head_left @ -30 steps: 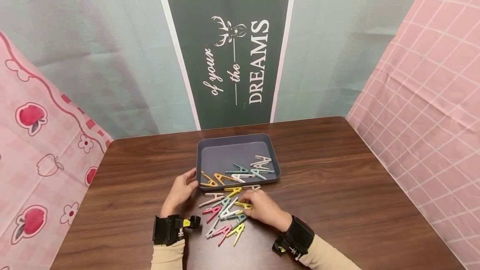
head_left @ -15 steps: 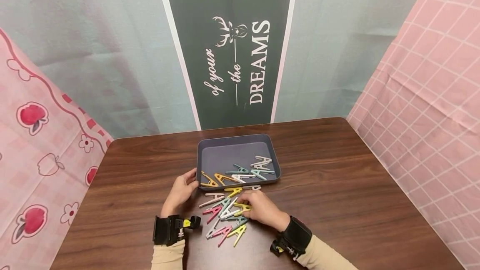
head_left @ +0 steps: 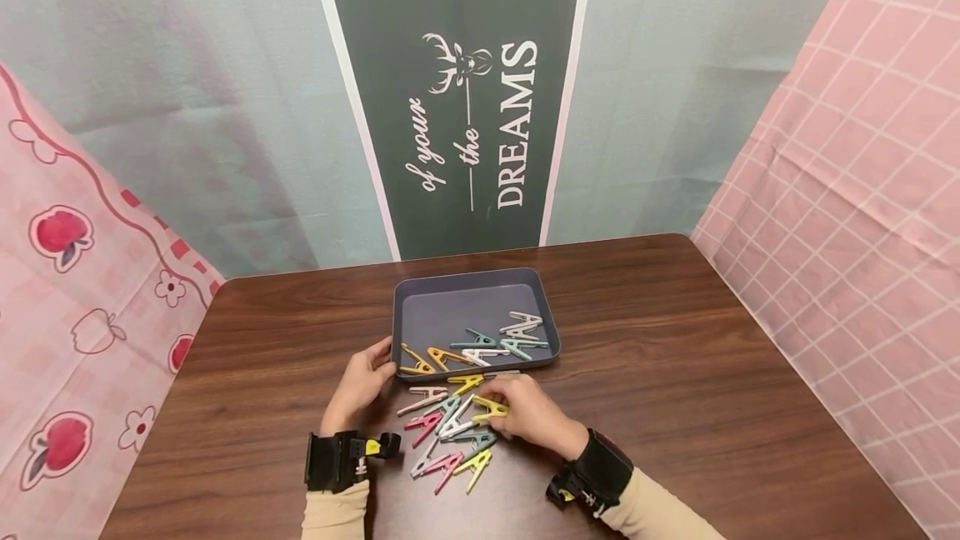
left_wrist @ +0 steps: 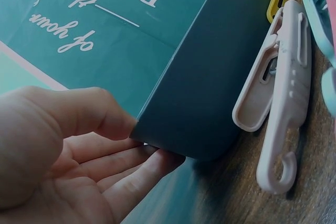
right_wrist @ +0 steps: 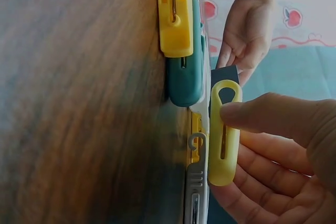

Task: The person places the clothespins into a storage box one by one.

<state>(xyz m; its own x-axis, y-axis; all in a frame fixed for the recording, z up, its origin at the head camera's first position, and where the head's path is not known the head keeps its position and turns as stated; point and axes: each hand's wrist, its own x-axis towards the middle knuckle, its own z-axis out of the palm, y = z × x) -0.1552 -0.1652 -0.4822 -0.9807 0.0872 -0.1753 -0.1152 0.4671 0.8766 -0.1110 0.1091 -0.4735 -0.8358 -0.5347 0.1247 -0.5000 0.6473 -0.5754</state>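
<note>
At the frame's lower center, the right hand (head_left: 534, 417) pinches a yellow clothespin (head_left: 491, 409), just shifted upward off a teal clothespin (head_left: 480, 440) and seemingly freed; the left hand (head_left: 362, 377) grips the gray tray's (head_left: 450, 311) lower-left corner.

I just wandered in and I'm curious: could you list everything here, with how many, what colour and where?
Table: one, dark brown, centre
Tray: one, dark grey, on the table
Pegs in tray: about seven, orange, white, green, pale teal, beige, mostly near side and right end
Loose pegs: about ten, pink, yellow, white, green, grey, beige, nearer the person than the tray
Held peg: one, yellow, in the right hand
Wall cloth: one, grey-green, dark lettered panel, behind table
Side cloths: two, pink, left and right
Wrist straps: two, black, one per wrist
Sleeves: two, cream, on the forearms
Left hand: one, gripping tray's near left corner
Right hand: one, pinching held peg
</note>
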